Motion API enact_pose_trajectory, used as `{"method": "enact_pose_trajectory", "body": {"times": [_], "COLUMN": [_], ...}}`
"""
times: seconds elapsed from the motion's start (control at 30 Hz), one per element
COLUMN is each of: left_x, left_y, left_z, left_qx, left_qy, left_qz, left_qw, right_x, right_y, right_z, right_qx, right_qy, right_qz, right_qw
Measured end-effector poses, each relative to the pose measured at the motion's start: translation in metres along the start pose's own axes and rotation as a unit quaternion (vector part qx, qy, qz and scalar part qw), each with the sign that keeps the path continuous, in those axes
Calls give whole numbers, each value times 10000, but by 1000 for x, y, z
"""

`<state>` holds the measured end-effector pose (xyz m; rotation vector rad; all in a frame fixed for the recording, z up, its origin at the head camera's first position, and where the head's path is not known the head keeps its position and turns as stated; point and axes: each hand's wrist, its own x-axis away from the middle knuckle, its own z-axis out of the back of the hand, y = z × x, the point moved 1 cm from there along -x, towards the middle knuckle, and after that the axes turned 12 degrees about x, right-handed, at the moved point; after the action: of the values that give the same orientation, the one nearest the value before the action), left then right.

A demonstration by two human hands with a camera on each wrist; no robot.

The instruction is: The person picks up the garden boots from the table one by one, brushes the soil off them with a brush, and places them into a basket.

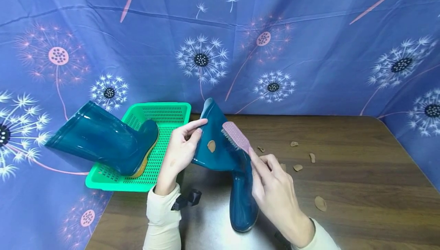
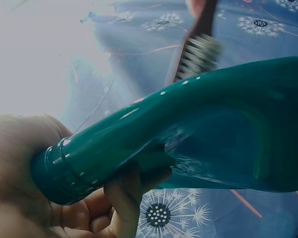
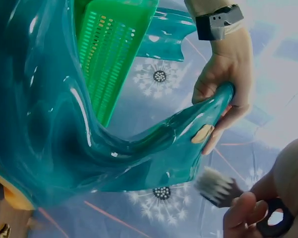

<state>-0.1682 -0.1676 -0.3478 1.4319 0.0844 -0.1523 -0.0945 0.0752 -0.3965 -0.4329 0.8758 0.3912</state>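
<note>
A teal rubber boot (image 1: 244,200) stands on the table with its toe toward me and its shaft bent over to the far left. My left hand (image 1: 180,148) grips the shaft near its top opening, thumb on the outside. Below the fingers a tan flake (image 1: 211,146) clings to the shaft, also visible in the right wrist view. In my right hand (image 1: 276,189) is a pink scrub brush (image 1: 236,135) with pale bristles, held by its handle. The bristles face the shaft; in the left wrist view the brush (image 2: 196,57) is right beside the boot (image 2: 139,124). Whether they touch, I cannot tell.
A green plastic basket (image 1: 165,127) sits at the left, with a second teal boot (image 1: 106,139) lying in it, its shaft jutting over the rim. Several tan flakes (image 1: 321,203) lie scattered on the wooden table (image 1: 371,173) at right. A blue dandelion-print cloth (image 1: 220,24) hangs behind.
</note>
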Motion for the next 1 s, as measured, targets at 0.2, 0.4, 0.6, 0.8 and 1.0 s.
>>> {"method": "enact_pose_trajectory", "body": {"times": [0.2, 0.4, 0.6, 0.8, 1.0], "left_x": [1, 0, -1, -1, -2], "left_y": [0, 1, 1, 1, 0], "left_z": [0, 0, 1, 2, 1], "left_qx": [12, -38, 26, 3, -32], "left_qy": [56, 91, 67, 63, 42], "left_qz": [-36, -65, 42, 42, 10], "left_qw": [10000, 9999, 10000, 10000, 10000], "right_x": [6, 15, 19, 21, 23], "right_y": [-12, -16, -12, -7, -7], "right_z": [-4, -7, -7, -9, -11], "right_qx": [-752, -576, -407, -99, -483], "right_qy": [184, 35, 12, -100, -40], "right_qz": [347, 497, 382, 273, 456], "right_qw": [9964, 9971, 9984, 9995, 9978]}}
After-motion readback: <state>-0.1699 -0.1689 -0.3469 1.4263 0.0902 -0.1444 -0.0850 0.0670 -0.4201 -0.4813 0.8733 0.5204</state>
